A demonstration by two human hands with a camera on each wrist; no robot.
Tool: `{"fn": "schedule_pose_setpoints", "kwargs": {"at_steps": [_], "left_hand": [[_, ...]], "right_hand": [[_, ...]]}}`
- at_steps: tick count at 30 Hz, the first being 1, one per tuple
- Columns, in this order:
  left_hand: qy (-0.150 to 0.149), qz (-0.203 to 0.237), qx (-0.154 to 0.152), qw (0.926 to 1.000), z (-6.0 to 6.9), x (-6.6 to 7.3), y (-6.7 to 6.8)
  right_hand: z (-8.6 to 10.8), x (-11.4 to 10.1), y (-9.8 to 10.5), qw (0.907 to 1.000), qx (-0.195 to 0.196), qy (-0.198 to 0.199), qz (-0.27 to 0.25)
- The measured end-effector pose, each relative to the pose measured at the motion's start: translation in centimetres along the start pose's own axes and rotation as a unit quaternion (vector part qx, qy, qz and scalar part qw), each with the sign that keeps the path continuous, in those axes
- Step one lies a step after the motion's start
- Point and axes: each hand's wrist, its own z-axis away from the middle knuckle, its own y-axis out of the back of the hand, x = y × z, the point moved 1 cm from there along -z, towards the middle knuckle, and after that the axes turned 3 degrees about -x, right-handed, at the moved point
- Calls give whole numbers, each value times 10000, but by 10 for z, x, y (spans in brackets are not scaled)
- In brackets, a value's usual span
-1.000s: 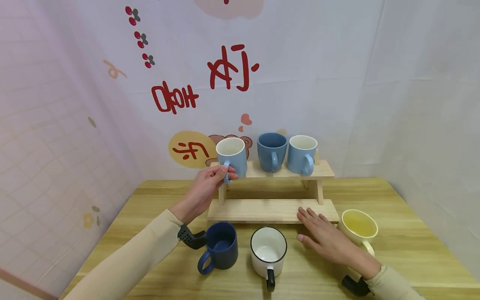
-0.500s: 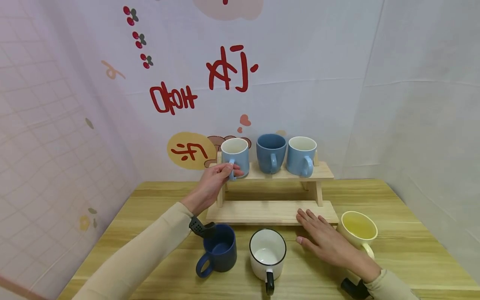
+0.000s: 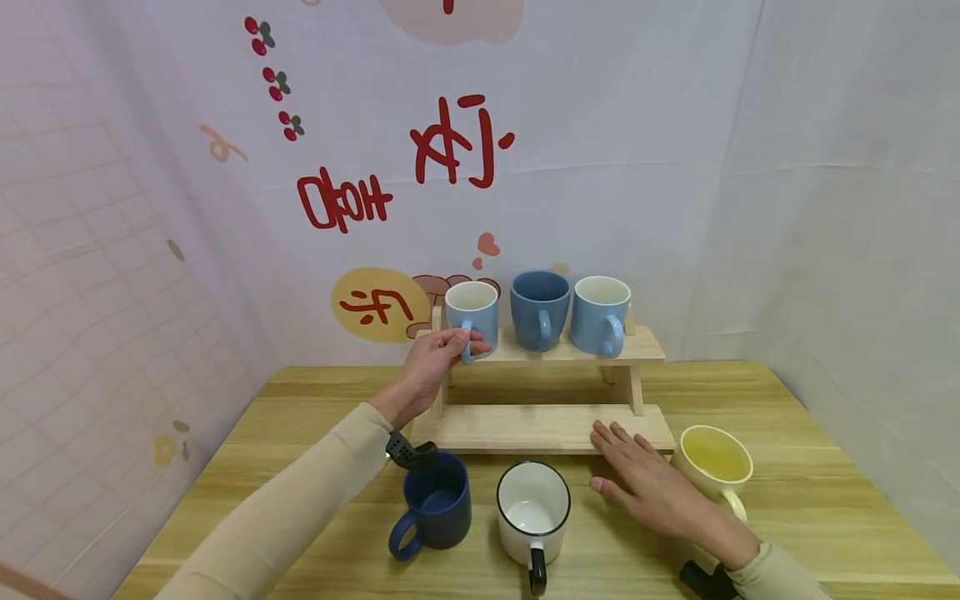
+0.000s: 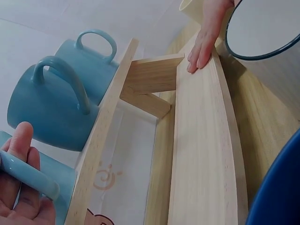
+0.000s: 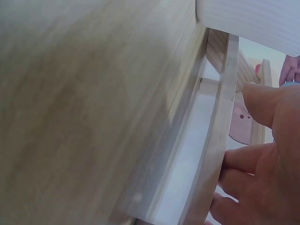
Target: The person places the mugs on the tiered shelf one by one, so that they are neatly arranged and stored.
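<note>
My left hand (image 3: 435, 358) grips the handle of a light blue mug (image 3: 480, 307) at the left end of the upper shelf of a wooden rack (image 3: 495, 427). In the left wrist view that mug's base meets the shelf board. Beside it on the same shelf stand a darker blue mug (image 3: 538, 308) and another light blue mug (image 3: 597, 315), handles toward me. My right hand (image 3: 652, 483) lies with straight fingers on the right front part of the lower shelf; its fingertips (image 4: 202, 56) also show in the left wrist view.
On the wooden table (image 3: 300, 467) before the rack stand a navy mug (image 3: 442, 512) and a white black-rimmed mug (image 3: 525, 533). A yellow mug (image 3: 712, 475) is right of the rack, partly behind my right hand. A printed cloth (image 3: 637, 125) hangs behind.
My left hand has moved the light blue mug rightward and slightly down onto the upper shelf, closer to the darker mug. The right hand stays on the lower shelf.
</note>
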Motion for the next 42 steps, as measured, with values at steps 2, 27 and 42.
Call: {"fn": "schedule_pose_setpoints", "kwargs": {"at_steps": [2,27,42], "left_hand": [[-17,-44,-38,10000,-1,-1,0],[-665,-1923,364,9784,24,2,28],[-774,-1949,274,9774,94,-22,70]], "right_hand": [[0,0,0,10000,1,7,11],[0,2,-4,10000,54,2,-37],[1,0,-2,9997,169,55,144]]}}
